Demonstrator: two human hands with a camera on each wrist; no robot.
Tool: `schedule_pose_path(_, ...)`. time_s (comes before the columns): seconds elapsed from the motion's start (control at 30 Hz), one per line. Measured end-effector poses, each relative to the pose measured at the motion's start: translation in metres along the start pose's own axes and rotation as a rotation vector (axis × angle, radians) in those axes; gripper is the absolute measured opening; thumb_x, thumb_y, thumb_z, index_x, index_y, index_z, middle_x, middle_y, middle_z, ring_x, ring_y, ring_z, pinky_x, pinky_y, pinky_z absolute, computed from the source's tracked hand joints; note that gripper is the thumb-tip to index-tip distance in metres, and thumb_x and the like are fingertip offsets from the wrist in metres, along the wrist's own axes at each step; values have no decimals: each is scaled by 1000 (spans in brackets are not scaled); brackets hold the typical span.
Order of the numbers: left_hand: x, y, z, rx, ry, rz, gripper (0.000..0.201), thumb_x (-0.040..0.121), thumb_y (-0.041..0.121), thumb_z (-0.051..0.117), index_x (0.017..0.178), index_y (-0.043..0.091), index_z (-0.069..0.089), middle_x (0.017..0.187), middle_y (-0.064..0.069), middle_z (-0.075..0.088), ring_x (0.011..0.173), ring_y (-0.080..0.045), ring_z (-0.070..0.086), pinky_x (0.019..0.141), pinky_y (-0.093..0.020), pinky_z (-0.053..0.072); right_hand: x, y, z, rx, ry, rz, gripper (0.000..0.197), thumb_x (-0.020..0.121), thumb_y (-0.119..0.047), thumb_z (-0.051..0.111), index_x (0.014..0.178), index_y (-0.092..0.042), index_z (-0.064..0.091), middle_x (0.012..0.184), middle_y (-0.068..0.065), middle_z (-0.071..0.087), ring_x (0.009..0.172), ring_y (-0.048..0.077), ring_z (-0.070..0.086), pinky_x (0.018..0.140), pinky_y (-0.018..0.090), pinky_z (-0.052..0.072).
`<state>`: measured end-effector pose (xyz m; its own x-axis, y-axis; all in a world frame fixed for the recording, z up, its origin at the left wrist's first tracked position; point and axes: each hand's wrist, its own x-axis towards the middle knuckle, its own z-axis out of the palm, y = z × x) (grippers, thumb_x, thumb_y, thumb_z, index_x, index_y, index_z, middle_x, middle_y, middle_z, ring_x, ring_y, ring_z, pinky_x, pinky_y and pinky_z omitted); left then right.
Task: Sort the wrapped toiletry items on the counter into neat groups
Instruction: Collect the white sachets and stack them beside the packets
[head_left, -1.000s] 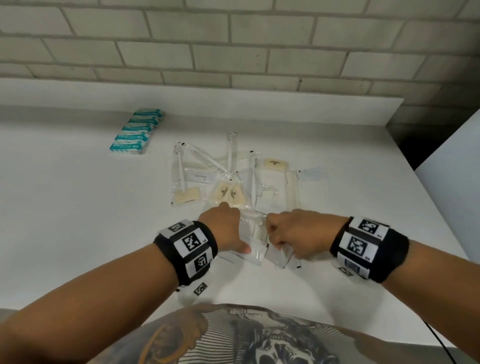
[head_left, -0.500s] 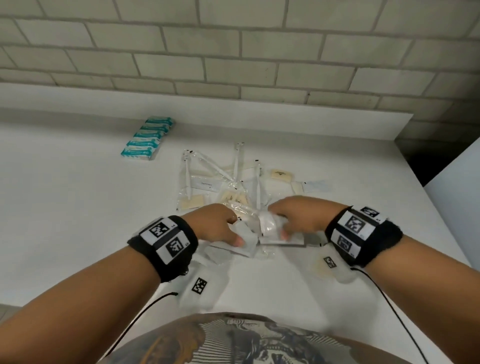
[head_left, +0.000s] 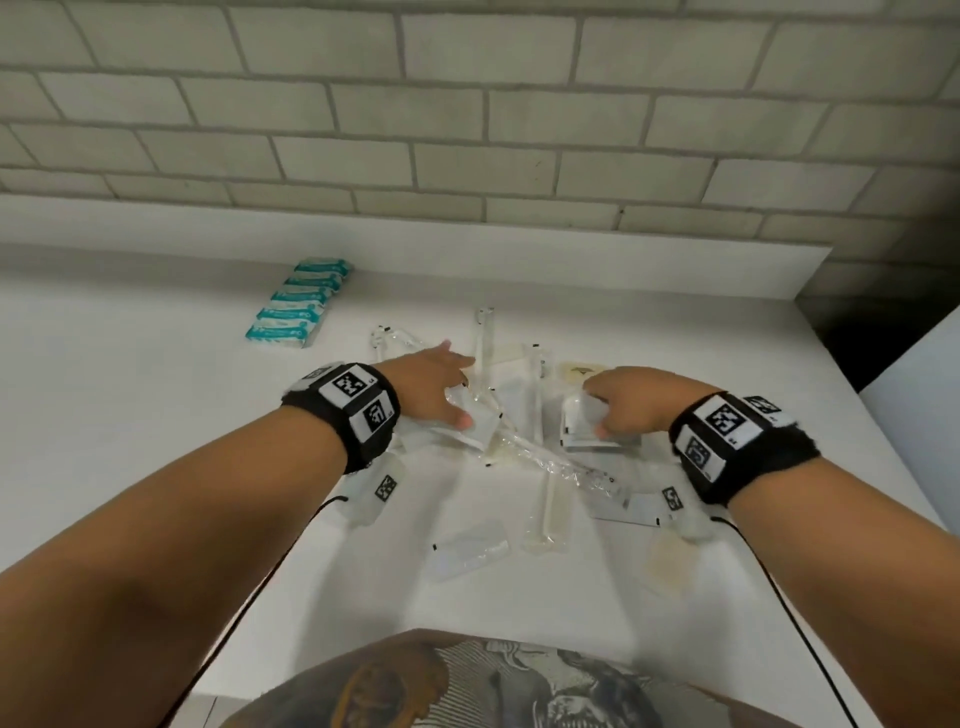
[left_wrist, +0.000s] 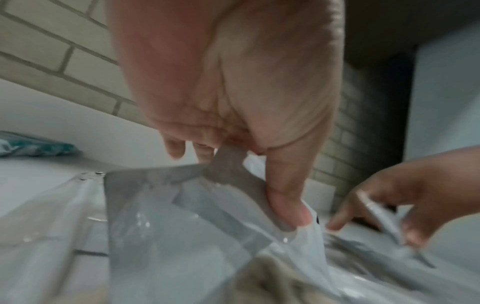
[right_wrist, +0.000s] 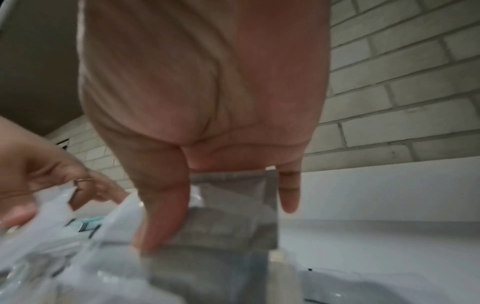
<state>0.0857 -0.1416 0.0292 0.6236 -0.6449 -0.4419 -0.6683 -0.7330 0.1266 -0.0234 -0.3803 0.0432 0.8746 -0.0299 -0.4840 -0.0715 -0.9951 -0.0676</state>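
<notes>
A loose pile of clear-wrapped toiletry items (head_left: 519, 431) lies on the white counter (head_left: 130, 415). My left hand (head_left: 441, 384) reaches into the pile's left side and pinches a flat clear packet (left_wrist: 182, 205) between thumb and fingers. My right hand (head_left: 628, 400) grips a small stack of flat white sachets (head_left: 587, 431) at the pile's right side; the right wrist view shows the thumb pressed on the stack of sachets (right_wrist: 228, 216). A wrapped toothbrush (head_left: 545, 462) lies diagonally between the hands.
A neat row of teal-and-white packets (head_left: 298, 309) sits at the back left. Loose packets (head_left: 470, 551) and a beige sachet (head_left: 665, 564) lie near the front edge. A brick wall (head_left: 467, 130) backs the counter, with a dark gap (head_left: 852, 332) at the right.
Both hands have moved away from me and apart. The right hand carried its sachets to the right side of the pile; the left reached further back into the pile.
</notes>
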Motion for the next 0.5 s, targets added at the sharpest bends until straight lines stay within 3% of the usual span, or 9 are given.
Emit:
schedule_pose_path(0.03,6,-5,-4,50,-5,-16,75,88,58,51,148,16,34,162,8,2,149,-19,-11,120,-41,4,1,-3,-1,6,26,3,35,85,-18,54,119,-23,55,132,-1,54,112,21,51,89,32,43)
schedule_pose_path(0.1,16,-16,-8,103,-56,-77,83,85,64,48,151,19,25,162,4,-6,148,-27,-11,120,-48,4,4,-21,-1,44,37,-65,68,86,-17,52,149,-30,30,154,-3,34,138,21,36,109,37,31)
schedule_pose_path(0.13,20,-21,-7,80,-84,-112,86,84,65,50,152,23,20,162,2,-7,149,-29,-6,120,-49,7,9,-32,1,65,13,-109,75,85,-14,53,152,-33,21,156,-5,29,142,21,31,113,39,28)
schedule_pose_path(0.2,18,-26,0,-10,-121,-116,85,86,58,54,154,27,13,162,1,5,149,-24,9,120,-44,14,21,-47,7,57,-49,-135,79,81,-10,54,150,-36,25,155,-6,33,141,21,31,114,43,29)
schedule_pose_path(0.27,10,-26,10,-105,-112,-75,86,88,54,56,154,24,9,160,3,19,146,-18,20,119,-37,20,25,-40,5,29,-65,-84,58,81,-11,54,137,-27,46,140,-6,51,128,22,45,103,37,38)
schedule_pose_path(0.33,0,-25,16,-154,-91,-12,81,88,53,56,153,23,16,158,6,22,144,-16,26,117,-35,22,21,-26,-5,45,-80,-12,31,85,-17,55,116,-21,52,115,-5,55,110,22,51,87,30,39)
schedule_pose_path(0.4,-8,-24,20,-177,-71,27,71,88,56,54,148,25,31,155,5,31,140,-16,34,114,-34,27,18,-13,-12,155,-54,68,30,88,-25,57,116,-20,49,110,-5,52,100,19,53,79,28,41)
schedule_pose_path(0.5,-14,-25,17,-295,50,-7,55,88,58,53,128,20,51,138,-5,54,118,-20,52,97,-31,40,28,-16,-13,264,68,175,48,89,-32,59,130,-12,45,112,1,55,94,18,52,71,26,40)
